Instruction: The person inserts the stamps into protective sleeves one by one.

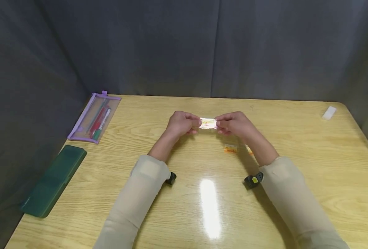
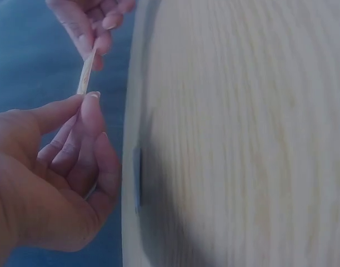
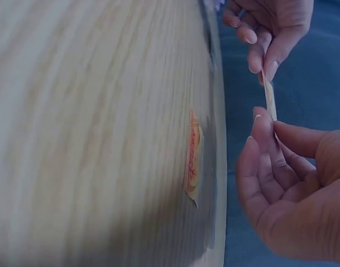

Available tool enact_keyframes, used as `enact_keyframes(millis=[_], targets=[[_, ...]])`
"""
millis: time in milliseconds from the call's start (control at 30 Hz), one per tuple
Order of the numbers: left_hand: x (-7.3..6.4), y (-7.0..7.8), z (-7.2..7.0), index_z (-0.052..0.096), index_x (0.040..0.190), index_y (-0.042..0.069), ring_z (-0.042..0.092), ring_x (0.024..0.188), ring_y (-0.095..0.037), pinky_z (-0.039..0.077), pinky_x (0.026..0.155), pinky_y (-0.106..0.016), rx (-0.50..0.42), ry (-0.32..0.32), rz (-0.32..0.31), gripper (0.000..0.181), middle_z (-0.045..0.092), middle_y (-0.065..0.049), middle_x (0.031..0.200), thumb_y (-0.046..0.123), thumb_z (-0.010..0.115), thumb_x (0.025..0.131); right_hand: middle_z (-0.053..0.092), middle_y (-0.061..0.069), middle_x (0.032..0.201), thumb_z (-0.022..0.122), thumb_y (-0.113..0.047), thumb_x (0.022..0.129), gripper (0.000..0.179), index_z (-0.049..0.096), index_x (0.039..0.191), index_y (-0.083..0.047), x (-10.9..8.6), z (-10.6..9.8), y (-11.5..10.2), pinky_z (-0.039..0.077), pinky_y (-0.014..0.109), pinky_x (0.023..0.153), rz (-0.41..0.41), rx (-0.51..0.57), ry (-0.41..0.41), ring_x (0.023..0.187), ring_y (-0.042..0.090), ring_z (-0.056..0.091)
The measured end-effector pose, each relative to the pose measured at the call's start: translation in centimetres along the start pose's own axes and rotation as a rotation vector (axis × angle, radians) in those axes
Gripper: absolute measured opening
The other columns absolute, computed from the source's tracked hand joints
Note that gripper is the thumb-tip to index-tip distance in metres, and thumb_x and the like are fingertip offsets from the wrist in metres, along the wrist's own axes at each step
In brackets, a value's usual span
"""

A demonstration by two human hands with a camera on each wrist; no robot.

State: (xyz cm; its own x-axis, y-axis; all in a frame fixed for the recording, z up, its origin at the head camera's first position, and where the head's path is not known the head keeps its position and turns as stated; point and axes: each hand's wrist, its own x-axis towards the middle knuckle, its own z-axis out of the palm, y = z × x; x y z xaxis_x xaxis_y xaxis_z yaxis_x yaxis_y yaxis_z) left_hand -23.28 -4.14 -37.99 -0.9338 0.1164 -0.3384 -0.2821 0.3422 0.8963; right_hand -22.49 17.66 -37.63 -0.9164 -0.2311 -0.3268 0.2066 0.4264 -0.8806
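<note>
Packet (image 1: 208,123) is up off the bench (image 1: 184,162), pinched at one end by the left hand (image 1: 181,123), at the other by the right hand (image 1: 237,125). Picked up and held out is about as far as it's got, seemingly; no tear visible. Two more, one (image 1: 230,148) beside the other (image 1: 249,149), lie unheld near the right forearm.

Curtained-off writing space, kind of building unclear. Dark curtain (image 1: 140,48) behind and at both sides of wood-grain table (image 1: 171,162); purple-edged pouch (image 1: 86,121) of pens (image 1: 105,118) suggests study spot.
</note>
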Motion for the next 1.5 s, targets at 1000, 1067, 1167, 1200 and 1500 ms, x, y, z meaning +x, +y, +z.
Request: enact_keyframes(millis=[1000, 1067, 1167, 1200, 1500], targets=[[1.3, 0.8, 0.2, 0.081, 0.1, 0.02, 0.074, 0.064, -0.011, 0.052, 0.072, -0.029, 0.409, 0.098, -0.124, 0.015, 0.078, 0.005, 0.083, 0.031, 0.073, 0.094, 0.065, 0.024, 0.133, 0.044, -0.017, 0.109, 0.04, 0.053, 0.144, 0.0, 1.9, -0.1, -0.6, 0.056, 0.047, 0.101, 0.099, -0.092, -0.047, 0.108, 0.028, 0.071], [1.3, 0.9, 0.2, 0.08, 0.101, 0.02, 0.074, 0.065, -0.012, 0.052, 0.073, -0.03, 0.412, 0.095, -0.117, 0.015, 0.078, 0.004, 0.085, 0.032, 0.072, 0.095, 0.065, 0.024, 0.134, 0.044, -0.018, 0.109, 0.04, 0.052, 0.144, 0.0, 1.8, -0.4, -0.6, 0.056, 0.046, 0.101, 0.092, -0.088, -0.052, 0.108, 0.028, 0.071], [1.1, 0.9, 0.1, 0.08, 0.105, 0.022, 0.075, 0.071, -0.013, 0.053, 0.073, -0.031, 0.397, 0.079, -0.078, 0.016, 0.079, 0.005, 0.089, 0.033, 0.072, 0.095, 0.064, 0.023, 0.135, 0.044, -0.02, 0.109, 0.042, 0.052, 0.145, -0.001, 1.3, -1.0, -0.3, 0.057, 0.045, 0.1, 0.069, -0.079, -0.055, 0.11, 0.028, 0.071], [1.1, 0.9, 0.0, 0.079, 0.106, 0.023, 0.076, 0.073, -0.014, 0.054, 0.073, -0.032, 0.379, 0.067, -0.053, 0.017, 0.079, 0.004, 0.091, 0.033, 0.072, 0.095, 0.064, 0.022, 0.136, 0.045, -0.021, 0.109, 0.042, 0.052, 0.145, -0.002, 1.1, -1.3, -0.2, 0.057, 0.044, 0.1, 0.06, -0.074, -0.056, 0.111, 0.028, 0.07], [-0.7, 0.3, -1.7, 0.074, 0.121, 0.018, 0.075, 0.09, -0.028, 0.06, 0.077, -0.045, 0.205, -0.036, 0.191, 0.029, 0.078, -0.002, 0.107, 0.029, 0.073, 0.095, 0.062, 0.023, 0.139, 0.046, -0.023, 0.108, 0.043, 0.052, 0.146, -0.004, -1.5, -4.1, 1.1, 0.059, 0.031, 0.095, -0.007, -0.034, -0.041, 0.106, 0.02, 0.069]])
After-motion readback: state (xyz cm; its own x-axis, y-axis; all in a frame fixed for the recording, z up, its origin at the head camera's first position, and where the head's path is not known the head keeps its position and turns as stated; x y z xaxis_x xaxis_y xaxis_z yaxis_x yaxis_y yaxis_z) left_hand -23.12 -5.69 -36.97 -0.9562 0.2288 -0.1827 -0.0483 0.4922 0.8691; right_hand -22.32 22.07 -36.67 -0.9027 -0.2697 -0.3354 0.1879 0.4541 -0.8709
